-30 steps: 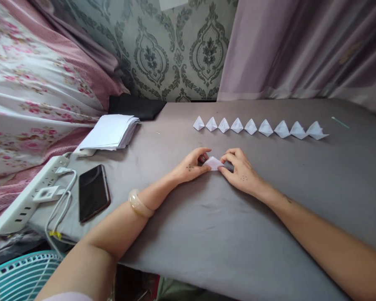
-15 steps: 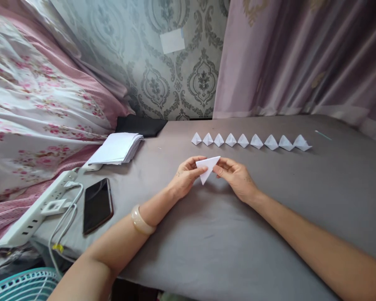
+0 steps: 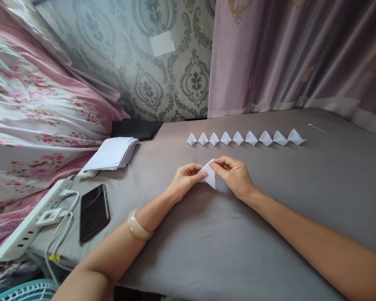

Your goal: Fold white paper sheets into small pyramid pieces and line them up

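Paper triangle, white, folded, held just above the grey desk between both hands in the head view, one point turned down toward the desk. Left hand pinching the triangle's left edge with thumb and forefinger, the other fingers curled under; pale bangle on that wrist. Right hand pinching the triangle's upper right part, fingertips meeting those of the left hand over the paper. Beyond both hands, well apart from them: row of nine small folded paper pieces, white, standing side by side on the desk. Far left of the left hand: stack of white paper sheets, with a black cloth behind it. Left of the left forearm: dark phone, face up, and beside it a white power strip with a cable plugged in. Far beyond the right hand: thin green stick near the curtain.
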The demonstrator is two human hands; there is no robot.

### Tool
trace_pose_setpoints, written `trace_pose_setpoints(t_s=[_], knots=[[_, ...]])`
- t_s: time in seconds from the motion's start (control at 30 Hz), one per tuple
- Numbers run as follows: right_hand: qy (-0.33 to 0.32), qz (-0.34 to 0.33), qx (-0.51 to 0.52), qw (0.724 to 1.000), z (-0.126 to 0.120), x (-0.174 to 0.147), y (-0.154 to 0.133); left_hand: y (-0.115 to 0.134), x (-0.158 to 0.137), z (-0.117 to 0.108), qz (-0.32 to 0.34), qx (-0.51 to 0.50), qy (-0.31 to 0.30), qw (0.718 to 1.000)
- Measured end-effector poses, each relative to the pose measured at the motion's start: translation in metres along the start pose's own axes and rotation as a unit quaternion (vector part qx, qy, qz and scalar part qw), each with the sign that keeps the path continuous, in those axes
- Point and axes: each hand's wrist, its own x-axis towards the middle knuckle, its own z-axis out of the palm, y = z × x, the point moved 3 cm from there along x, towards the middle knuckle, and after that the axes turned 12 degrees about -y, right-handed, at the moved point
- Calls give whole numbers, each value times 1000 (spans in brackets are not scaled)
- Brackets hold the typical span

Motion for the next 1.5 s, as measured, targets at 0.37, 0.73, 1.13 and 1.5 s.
trace_pose_setpoints(t_s=[0.37,0.73,1.13,1.5], knots=[[-10,40,-5,999,-3,3,-2,6,-2,1,-22,110,7,994],[-93,96,-30,991,3,-1,1,-6,4,-12,-7,21,52,998],[-4,-83,-247,965,0,-5,-4,-5,5,-9,27,23,22,999],[22,-251,-442,861,8,-15,-11,-3,5,-19,71,59,113,989]])
